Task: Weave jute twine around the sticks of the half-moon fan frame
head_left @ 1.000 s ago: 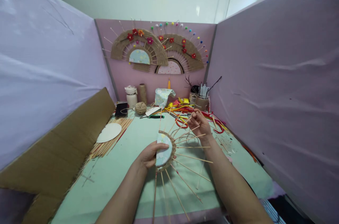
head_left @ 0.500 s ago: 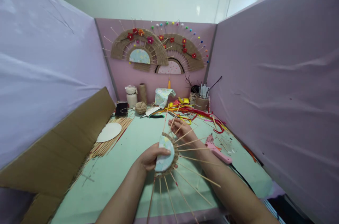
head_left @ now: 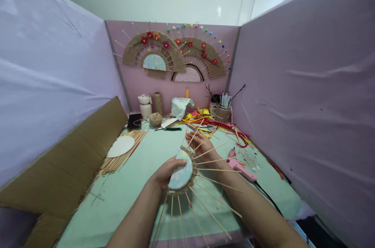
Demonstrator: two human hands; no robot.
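A half-round piece (head_left: 181, 173) covered in pale blue patterned cloth, with twine round its curved edge, hangs over the table's front middle. Thin wooden sticks (head_left: 218, 170) fan out from that edge. My left hand (head_left: 169, 172) grips the piece at its straight side, thumb on top of the cloth. Behind the upper sticks is my right hand (head_left: 202, 144), its fingers curled loosely beside them; whether they pinch a stick is unclear. A pink glue gun (head_left: 241, 169) lies right of my right forearm.
Bundled sticks (head_left: 125, 154) and a white oval (head_left: 121, 146) lie at left beside a cardboard sheet (head_left: 67, 158). At the back are a twine ball (head_left: 155, 119), pliers (head_left: 173, 129), coloured stems (head_left: 231, 129) and a brush pot (head_left: 223, 114).
The half-round piece has turned slightly clockwise, its lower sticks swinging left. My left hand has tilted with it, and my right hand has shifted slightly left among the upper sticks.
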